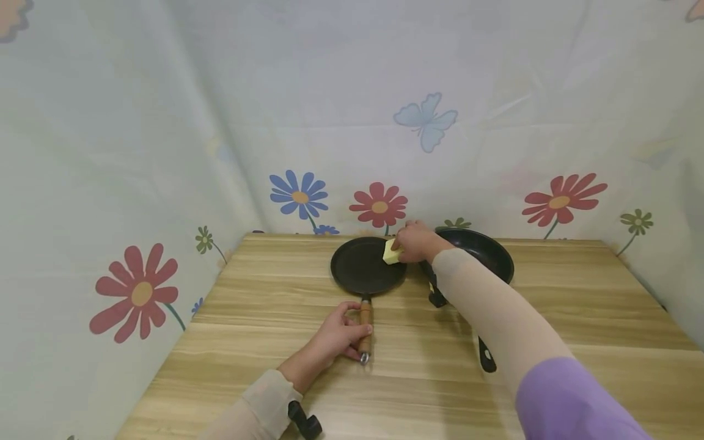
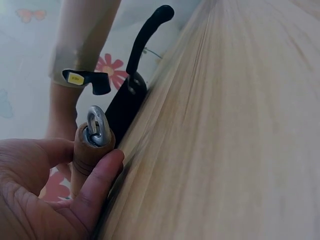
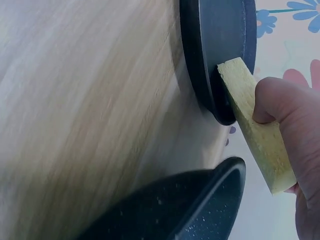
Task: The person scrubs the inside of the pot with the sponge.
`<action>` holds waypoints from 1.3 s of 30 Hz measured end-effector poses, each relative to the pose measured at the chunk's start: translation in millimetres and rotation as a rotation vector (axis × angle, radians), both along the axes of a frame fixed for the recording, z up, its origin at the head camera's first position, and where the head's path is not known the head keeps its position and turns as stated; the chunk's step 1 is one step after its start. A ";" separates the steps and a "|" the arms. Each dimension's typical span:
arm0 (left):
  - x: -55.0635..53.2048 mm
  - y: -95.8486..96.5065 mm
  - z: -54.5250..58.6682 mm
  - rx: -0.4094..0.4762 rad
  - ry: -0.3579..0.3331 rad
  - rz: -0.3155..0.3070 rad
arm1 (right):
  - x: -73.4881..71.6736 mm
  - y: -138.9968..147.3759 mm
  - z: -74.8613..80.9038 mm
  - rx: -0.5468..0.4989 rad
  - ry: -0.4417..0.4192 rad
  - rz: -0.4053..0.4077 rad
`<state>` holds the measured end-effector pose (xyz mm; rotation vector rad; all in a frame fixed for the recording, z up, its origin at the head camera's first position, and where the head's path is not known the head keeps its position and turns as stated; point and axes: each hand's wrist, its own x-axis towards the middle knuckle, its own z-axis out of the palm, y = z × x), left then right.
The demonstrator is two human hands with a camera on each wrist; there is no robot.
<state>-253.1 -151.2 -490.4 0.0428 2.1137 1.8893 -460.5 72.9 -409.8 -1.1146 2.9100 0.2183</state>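
A flat black griddle pan with a wooden handle lies on the table, its handle toward me. My left hand grips that handle between thumb and fingers; the left wrist view shows the metal hanging ring at its end. My right hand pinches a pale yellow sponge. In the right wrist view one end of the sponge meets the griddle pan's rim; in the head view it is at the pan's right edge.
A deeper black frying pan stands right of the griddle pan, partly hidden under my right forearm. Its black handle points toward me. The wooden table meets a flower-printed curtain at the back.
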 end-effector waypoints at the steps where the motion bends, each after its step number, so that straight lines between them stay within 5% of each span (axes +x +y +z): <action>1: 0.0 0.3 0.0 0.000 -0.001 0.001 | -0.8 -0.7 -1.2 -0.004 0.006 -0.005; 39: 1.4 0.2 4.7 -0.021 0.005 0.019 | -13.4 -30.4 -22.7 -0.217 -0.040 -0.075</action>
